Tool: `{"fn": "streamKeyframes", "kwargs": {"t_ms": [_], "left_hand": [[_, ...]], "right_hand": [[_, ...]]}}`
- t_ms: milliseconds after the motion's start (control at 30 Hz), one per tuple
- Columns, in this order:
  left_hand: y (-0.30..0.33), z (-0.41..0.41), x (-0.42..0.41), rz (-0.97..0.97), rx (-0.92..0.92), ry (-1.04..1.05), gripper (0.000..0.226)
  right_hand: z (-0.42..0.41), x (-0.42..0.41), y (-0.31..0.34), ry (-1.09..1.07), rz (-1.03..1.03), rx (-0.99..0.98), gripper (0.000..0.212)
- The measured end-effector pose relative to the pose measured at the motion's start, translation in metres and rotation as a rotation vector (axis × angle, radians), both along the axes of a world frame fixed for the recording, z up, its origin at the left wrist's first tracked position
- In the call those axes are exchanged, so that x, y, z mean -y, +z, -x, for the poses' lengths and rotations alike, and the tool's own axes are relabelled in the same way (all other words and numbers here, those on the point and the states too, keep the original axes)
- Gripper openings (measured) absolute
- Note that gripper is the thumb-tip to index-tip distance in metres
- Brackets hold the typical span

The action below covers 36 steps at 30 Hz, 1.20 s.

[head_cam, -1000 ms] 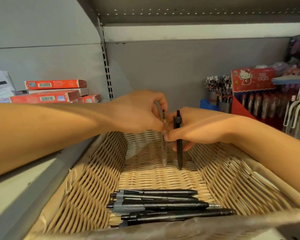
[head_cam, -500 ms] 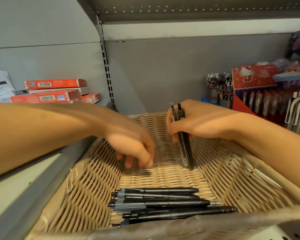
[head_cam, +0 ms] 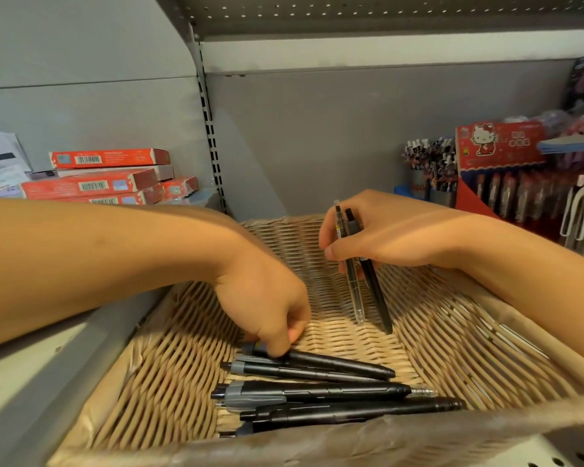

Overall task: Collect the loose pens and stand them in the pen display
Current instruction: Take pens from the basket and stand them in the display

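Loose pens (head_cam: 321, 392): about 5 dark pens lie side by side on the floor of the wicker basket (head_cam: 169, 358), at 6 o'clock, long axes running 9 to 3 o'clock, clicker ends toward 9.
Left hand (head_cam: 267, 308): at 8 o'clock, its grip is curled down on the clicker end of the farthest pen of the pile (head_cam: 327, 362); it is the nearer hand.
Key relation: that pen stretches from the fingertips toward 3 o'clock.
Right hand (head_cam: 385, 234): at 1 o'clock, grip clamped on 2 pens (head_cam: 364, 291), tips down toward 6.
Pen display (head_cam: 506, 183): probably the red stand at 2 o'clock, well apart.
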<state>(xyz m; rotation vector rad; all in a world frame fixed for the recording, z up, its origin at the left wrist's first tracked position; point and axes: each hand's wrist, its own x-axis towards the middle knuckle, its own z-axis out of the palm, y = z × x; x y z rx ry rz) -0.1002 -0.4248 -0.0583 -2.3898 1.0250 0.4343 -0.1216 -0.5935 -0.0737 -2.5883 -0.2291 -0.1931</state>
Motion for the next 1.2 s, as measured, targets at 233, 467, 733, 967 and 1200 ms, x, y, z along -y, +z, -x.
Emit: {"fn": "streamKeyframes", "kwargs": {"t_ms": [233,467,733,967,1200], "left_hand": [[-0.009,-0.027,-0.005,0.1,0.1,-0.076,0.021],[0.004,-0.056,-0.006,0.462,0.142,-0.193,0.018],[0.01,-0.056,0.0,0.964,0.105,-0.149,0.021],[0.01,-0.049,0.003,1.116,-0.01,-0.136,0.036],[0.007,-0.055,0.003,1.15,-0.135,-0.018,0.028]], "right_hand": [[-0.002,0.001,-0.001,-0.014,-0.004,0.017,0.002],[0.001,-0.002,0.001,-0.057,0.097,0.057,0.012],[0.002,-0.005,0.003,-0.07,0.121,0.009,0.018],[-0.002,-0.002,0.002,-0.072,0.069,0.018,0.021],[-0.004,-0.001,0.0,-0.094,0.055,0.04,0.021]]}}
